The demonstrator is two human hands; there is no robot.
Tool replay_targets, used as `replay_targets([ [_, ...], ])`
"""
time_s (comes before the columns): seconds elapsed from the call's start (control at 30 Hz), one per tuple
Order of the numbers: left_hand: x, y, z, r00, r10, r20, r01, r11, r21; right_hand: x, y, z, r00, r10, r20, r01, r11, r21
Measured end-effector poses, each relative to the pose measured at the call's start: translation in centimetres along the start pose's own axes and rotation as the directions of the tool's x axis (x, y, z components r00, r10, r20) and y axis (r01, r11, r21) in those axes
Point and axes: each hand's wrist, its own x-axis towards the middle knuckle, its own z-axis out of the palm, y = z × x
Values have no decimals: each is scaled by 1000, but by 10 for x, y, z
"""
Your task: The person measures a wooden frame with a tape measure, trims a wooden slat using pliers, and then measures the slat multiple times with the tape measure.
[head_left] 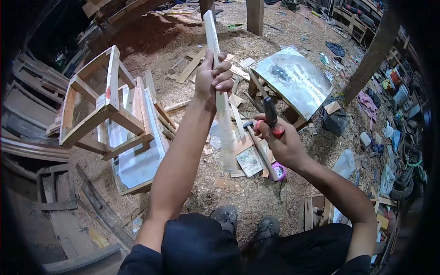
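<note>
My left hand (211,78) is wrapped round a long, pale wooden strip (210,28), which stands nearly upright in front of me; its lower end is blurred. To the right, my right hand (285,143) grips a tool with a black and red handle (270,112); its exact kind does not show clearly. Below and between the hands, a hammer (262,153) with a wooden handle lies over wood offcuts. Close to its handle end is a pink tape measure (278,171). A small square board (250,161) rests beside the hammer.
On the left, a wooden frame (107,105) stands on a low, metal-topped bench (137,167). A metal-topped table (298,78) is at the right, near a leaning post (373,55). Wood shavings and scraps cover the ground, with clutter (398,96) along the right side.
</note>
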Motion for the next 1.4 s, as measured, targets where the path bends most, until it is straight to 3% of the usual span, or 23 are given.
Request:
replay_targets([
  [0.07, 3, -7, -3, 980, 148, -134, -138, 987, 80, 2, 0, -2, 998, 58, -30, -55, 994, 94],
  [0.13, 7, -13, 0, 926, 290, -242, -254, 952, 172, 1, -3, -10, 952, 301, 46, -304, 951, 62],
  [0.23, 12, -20, 7, 719, 570, -398, -392, 805, 445, 2, -13, -16, 961, 275, 31, -273, 960, -57],
  [0.37, 19, -30, -4, 667, 609, -430, -364, 770, 525, 6, -15, -35, 961, 256, 107, -259, 966, 21],
  [0.43, 17, -28, -12, 723, 573, -386, -284, 755, 590, 10, -4, -40, 978, 184, 97, -187, 982, 18],
  [0.5, 22, -26, -15, 494, 778, -388, 45, 422, 905, 13, 6, -48, 997, 61, 44, -60, 998, -37],
  [0.53, 20, -20, -19, 510, 840, -187, 39, 195, 980, 16, 5, -56, 997, 78, 21, -74, 984, -162],
  [0.57, 15, -19, -26, 404, 891, 209, 133, -283, 950, 20, 0, -63, 997, 73, -2, -71, 968, -239],
  [0.63, 2, -14, 11, 566, 356, 744, -82, -873, 480, 29, 5, -83, 996, -45, 71, 68, 926, -372],
  [0.7, 3, -32, 22, 899, -4, 438, -290, -754, 589, 37, 11, -100, 985, -146, 88, 168, 917, -361],
  [0.73, 10, -41, 21, 955, -162, 250, -288, -715, 637, 41, 13, -106, 962, -249, 112, 272, 900, -340],
  [0.77, 18, -46, 19, 946, -321, 52, -268, -681, 682, 45, 12, -110, 973, -212, 90, 230, 913, -337],
  [0.83, 44, -49, 9, 923, -378, -66, -213, -648, 731, 50, 0, -122, 974, -227, 23, 204, 818, -538],
  [0.87, 56, -50, 2, 878, -447, -172, -157, -609, 778, 59, 0, -133, 908, -418, 19, 344, 720, -603],
  [0.9, 66, -49, -6, 941, -339, -15, -220, -643, 734, 69, -7, -148, 725, -681, 104, 430, 330, -840],
  [0.97, 93, -49, 22, 986, -150, -71, -33, -595, 803, 79, -29, -167, 631, -776, -2, 302, 248, -921],
  [1.0, 108, -48, 28, 999, -29, 26, -38, -593, 804, 83, -40, -173, 636, -760, -136, 229, 354, -907],
  [1.03, 122, -48, 34, 994, 20, 104, -84, -460, 884, 87, -52, -175, 631, -729, -265, 161, 457, -875],
  [1.07, 131, -50, 39, 981, 112, 157, -85, -482, 872, 92, -64, -173, 672, -623, -400, 105, 615, -781],
  [1.1, 136, -52, 56, 955, 203, 217, -86, -508, 857, 104, -61, -174, 588, -672, -451, 153, 639, -753],
  [1.17, 150, -59, 63, 948, 302, 102, 58, -478, 876, 124, -49, -184, 668, -500, -552, -10, 735, -678],
  [1.23, 152, -69, 65, 935, 355, 26, 92, -312, 946, 132, -67, -167, 725, 35, -688, -163, 979, -123],
  [1.4, 140, -64, 86, 962, 88, -259, 248, 120, 961, 135, -65, -161, 812, 452, -369, -234, 832, 503],
])
